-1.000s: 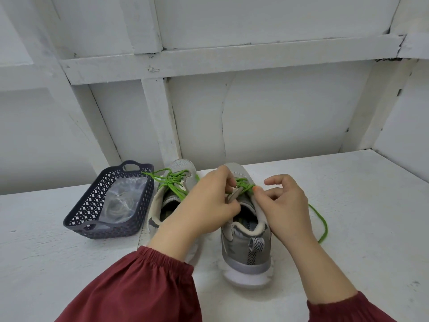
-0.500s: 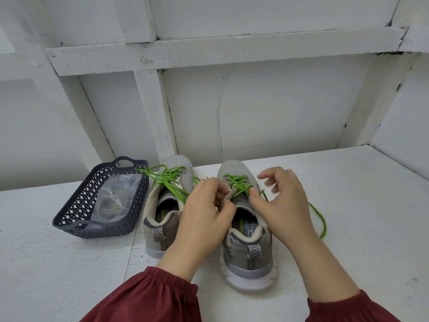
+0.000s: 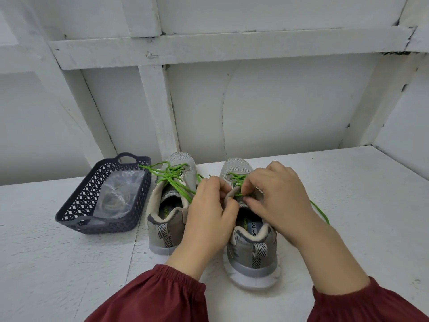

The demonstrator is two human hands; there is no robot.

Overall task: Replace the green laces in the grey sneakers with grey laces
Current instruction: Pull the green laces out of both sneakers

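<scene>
1. The left hand (image 3: 209, 212), fingers curled, pinches the tongue of the near sneaker (image 3: 253, 259) at lower centre of the frame.
2. The right hand (image 3: 278, 196) pinches that shoe's green lace (image 3: 234, 175) at the eyelets; 1 loose end trails right across the white table (image 3: 359, 228).
3. The second sneaker (image 3: 167, 231) stands just left, its own lace (image 3: 171, 175) tangled on top.
4. At centre left, a dark basket (image 3: 76, 219) holds a clear bag (image 3: 120, 196) of coiled laces.
</scene>
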